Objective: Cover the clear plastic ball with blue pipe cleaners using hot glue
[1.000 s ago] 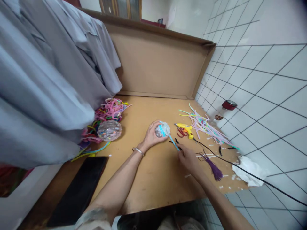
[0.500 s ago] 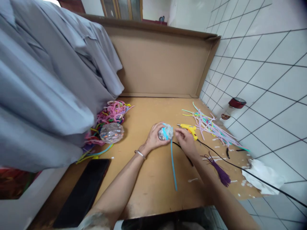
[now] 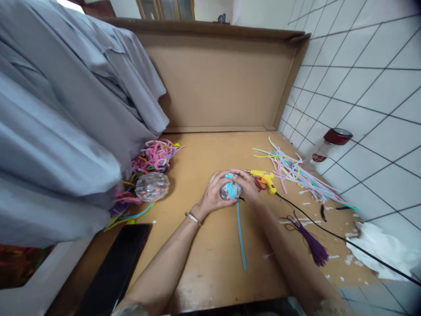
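My left hand (image 3: 212, 193) is wrapped round the left side of a small clear ball (image 3: 226, 192) with blue strips across its front. My right hand (image 3: 248, 186) grips the same ball from the right, its fingers curled over the top. From the ball's underside a straight blue pipe cleaner (image 3: 241, 239) runs down towards me over the table. Just beyond my right hand lies a yellow glue gun (image 3: 267, 179), with red-handled scissors (image 3: 260, 183) partly hidden beside it.
To the left are a second clear ball (image 3: 152, 186), a pile of coloured pipe cleaners (image 3: 156, 156) and a black phone (image 3: 115, 267). On the right lie loose pipe cleaners (image 3: 292, 171), a purple bundle (image 3: 311, 243), the gun's black cord (image 3: 315, 223), white tissue (image 3: 378, 250) and a red-lidded jar (image 3: 324, 151).
My right hand has moved left onto the ball and closed on it; before, it was apart from it. The red scissors now show beside the glue gun. The view has shifted slightly.
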The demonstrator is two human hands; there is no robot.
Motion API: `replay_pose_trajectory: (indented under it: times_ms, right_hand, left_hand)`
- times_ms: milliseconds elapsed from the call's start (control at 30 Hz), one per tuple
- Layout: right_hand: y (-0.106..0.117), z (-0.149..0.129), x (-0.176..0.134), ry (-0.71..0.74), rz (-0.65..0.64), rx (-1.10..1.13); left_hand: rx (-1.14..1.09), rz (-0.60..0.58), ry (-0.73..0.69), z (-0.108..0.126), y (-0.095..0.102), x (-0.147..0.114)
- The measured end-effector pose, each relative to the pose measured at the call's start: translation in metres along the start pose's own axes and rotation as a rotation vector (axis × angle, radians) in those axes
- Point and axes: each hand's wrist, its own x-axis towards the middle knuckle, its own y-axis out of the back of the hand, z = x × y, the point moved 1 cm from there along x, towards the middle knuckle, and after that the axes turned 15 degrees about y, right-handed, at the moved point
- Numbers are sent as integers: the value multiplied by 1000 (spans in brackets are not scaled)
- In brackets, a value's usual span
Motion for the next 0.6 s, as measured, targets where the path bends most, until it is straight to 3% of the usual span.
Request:
replay_pose_trajectory:
  times_ms: [600]
  right_hand:
    - [1,-13,-3,-89,-75,89]
  left_hand:
    - [-2,-23,46,6,0,2]
